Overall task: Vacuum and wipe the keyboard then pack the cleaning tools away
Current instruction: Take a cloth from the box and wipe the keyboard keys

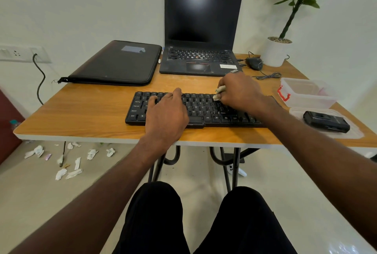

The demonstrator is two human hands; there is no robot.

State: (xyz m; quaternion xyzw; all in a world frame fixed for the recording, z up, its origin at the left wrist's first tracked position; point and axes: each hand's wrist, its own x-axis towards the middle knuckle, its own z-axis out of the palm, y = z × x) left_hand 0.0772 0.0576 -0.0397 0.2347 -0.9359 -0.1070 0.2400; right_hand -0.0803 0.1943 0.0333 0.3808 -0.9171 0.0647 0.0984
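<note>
A black keyboard lies near the front edge of the wooden table. My left hand rests flat on its left half, fingers spread over the keys. My right hand is over the right half, holding a small crumpled whitish wipe pressed against the keys. A black handheld vacuum lies on a clear lid at the right. Behind it stands an open clear plastic box with a red latch.
An open laptop and a black sleeve sit at the back. A wired mouse and a potted plant occupy the back right corner. Several crumpled used wipes litter the floor at left.
</note>
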